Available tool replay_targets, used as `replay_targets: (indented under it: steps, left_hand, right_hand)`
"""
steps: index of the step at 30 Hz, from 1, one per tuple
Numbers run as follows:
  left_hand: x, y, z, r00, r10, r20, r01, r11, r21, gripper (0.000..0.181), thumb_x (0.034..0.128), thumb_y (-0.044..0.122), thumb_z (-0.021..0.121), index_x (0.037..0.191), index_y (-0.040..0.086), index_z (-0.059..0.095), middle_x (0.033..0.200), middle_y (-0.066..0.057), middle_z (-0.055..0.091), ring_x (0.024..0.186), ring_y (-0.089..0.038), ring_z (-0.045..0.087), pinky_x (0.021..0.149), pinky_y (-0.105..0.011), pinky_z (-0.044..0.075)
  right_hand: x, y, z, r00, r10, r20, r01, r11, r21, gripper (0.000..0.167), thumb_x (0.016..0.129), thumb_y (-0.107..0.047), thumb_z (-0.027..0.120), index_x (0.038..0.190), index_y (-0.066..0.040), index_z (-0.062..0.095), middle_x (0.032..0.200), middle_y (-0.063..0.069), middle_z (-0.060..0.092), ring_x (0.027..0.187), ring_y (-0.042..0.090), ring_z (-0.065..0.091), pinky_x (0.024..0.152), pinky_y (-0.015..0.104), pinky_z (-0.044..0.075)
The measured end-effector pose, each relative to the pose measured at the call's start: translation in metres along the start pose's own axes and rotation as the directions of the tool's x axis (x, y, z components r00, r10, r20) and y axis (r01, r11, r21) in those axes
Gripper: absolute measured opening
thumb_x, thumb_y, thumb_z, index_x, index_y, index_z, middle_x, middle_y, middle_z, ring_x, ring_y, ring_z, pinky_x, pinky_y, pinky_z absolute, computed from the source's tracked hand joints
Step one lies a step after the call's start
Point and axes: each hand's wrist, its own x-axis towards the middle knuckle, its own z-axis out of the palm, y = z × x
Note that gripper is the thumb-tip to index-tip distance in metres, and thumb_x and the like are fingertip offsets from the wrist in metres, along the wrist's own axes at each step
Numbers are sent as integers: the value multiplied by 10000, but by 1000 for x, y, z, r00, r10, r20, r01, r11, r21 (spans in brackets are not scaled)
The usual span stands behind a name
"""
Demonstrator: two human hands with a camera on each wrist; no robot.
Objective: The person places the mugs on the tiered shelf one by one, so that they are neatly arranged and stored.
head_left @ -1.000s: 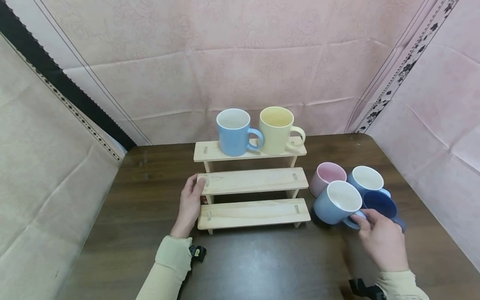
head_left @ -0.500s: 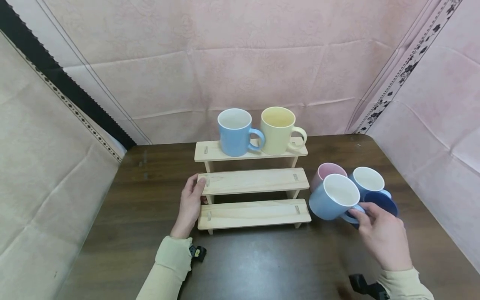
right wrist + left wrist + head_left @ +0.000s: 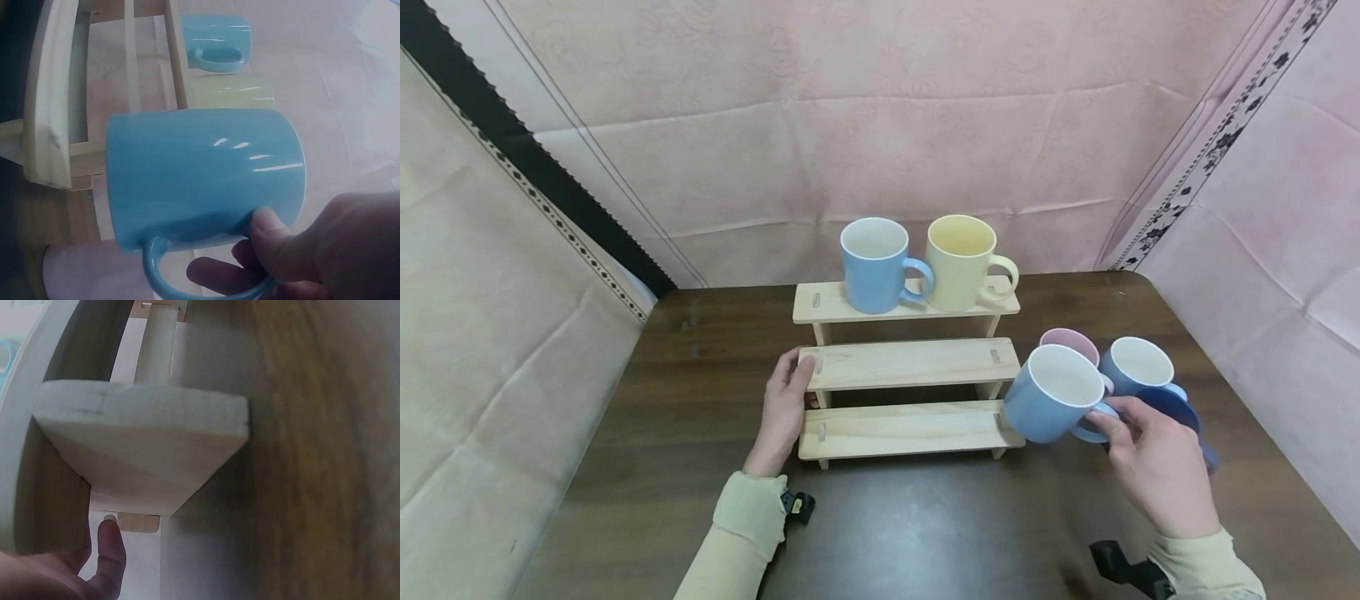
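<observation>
"Two grips to be checking; starting with the left?"

"Laying a clock over the wooden rack (image 3: 917, 363) and pointing twelve at the far cloth (image 3: 880, 150): gripping the left end of the middle shelf (image 3: 887, 367) at nine o'clock with the left hand (image 3: 782, 408). Resting the thumb on top, bending the other fingers, partly hidden, round the end"

"And doing what with the right?"

"Pinching the handle (image 3: 1092, 423) of a light-blue mug (image 3: 1047, 407) between thumb and fingers with the right hand (image 3: 1157, 467). Holding that mug between three and four o'clock"

"Touching the wood with it?"

"Not telling from these views: overlapping the right end of the lowest shelf (image 3: 910, 431) in the head view, not showing whether meeting it or hanging over it"

"Seeing anything else nearby?"

"Seeing a cluster around three o'clock on the brown table (image 3: 925, 533): a pink mug (image 3: 1070, 337) partly hiding behind the held one, a second light-blue mug (image 3: 1129, 381), and a dark-blue mug (image 3: 1172, 406) partly hiding behind the right hand. Also finding a blue mug (image 3: 874, 279) at eleven and a yellow mug (image 3: 955, 275) at one, standing upright side by side on the top shelf (image 3: 822, 307), pointing their handles toward three"
</observation>
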Motion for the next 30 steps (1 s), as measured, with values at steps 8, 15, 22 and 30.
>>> replay_targets:
  steps: [8, 15, 22, 30]
  left_hand:
    - [0, -1, -1, 1000, 6, -6, -6, 1000, 17, 475, 1010, 394, 511, 1364, 77, 497, 874, -67, 567, 645, -146, 503, 580, -273, 466]
    - [1, 0, 0, 1000, 3, 5, -3, 1000, 14, 503, 1009, 399, 511, 1376, 56, 484, 891, -74, 574, 655, -148, 508, 574, -255, 463]
    - [2, 0, -1, 1000, -4, 10, 4, 1000, 26, 502, 1010, 410, 502, 1374, 66, 485, 900, -89, 567, 663, -158, 504, 581, -261, 463]
    - [1, 0, 0, 1000, 1, 6, -1, 1000, 5, 485, 1010, 395, 511, 1367, 68, 496, 926, -100, 564, 651, -150, 505, 574, -254, 463]
  right_hand:
    - [0, -3, -7, 1000, -12, -6, 12, 1000, -1, 189, 817, -132, 789, 967, -47, 711, 678, 20, 645, 623, 194, 531, 492, 292, 416]
    - [3, -11, -10, 999, -35, -20, 36, 999, 17, 180, 818, -137, 793, 966, -73, 715, 665, -1, 623, 579, 111, 495, 500, 236, 414]
    - [12, -29, -7, 995, -97, -34, 100, 991, 86, 172, 828, -92, 777, 987, -73, 714, 653, -3, 579, 540, 101, 442, 478, 181, 342]
    - [30, -53, 6, 979, -195, -63, 203, 967, 154, 114, 826, -72, 773, 926, -93, 723, 692, -14, 636, 537, 103, 460, 504, 168, 351]
